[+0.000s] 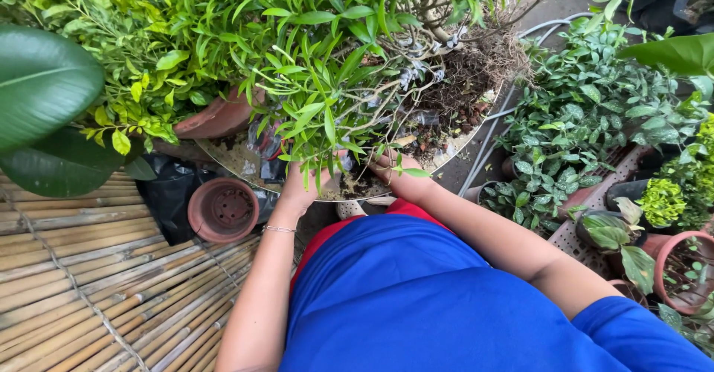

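Both hands, left (297, 186) and right (398, 171), grip the upright leafy plant's pot (357, 190).

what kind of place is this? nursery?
Likely a plant nursery or a home garden corner: crowded potted plants, an empty terracotta pot, a bamboo mat, and both hands, left hand and right hand, at a big soil-filled planter.

One head-worn camera — looking steeply down, close over potted plants (312, 82).

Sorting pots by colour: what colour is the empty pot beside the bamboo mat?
Terracotta reddish-brown pot, seen in the head view.
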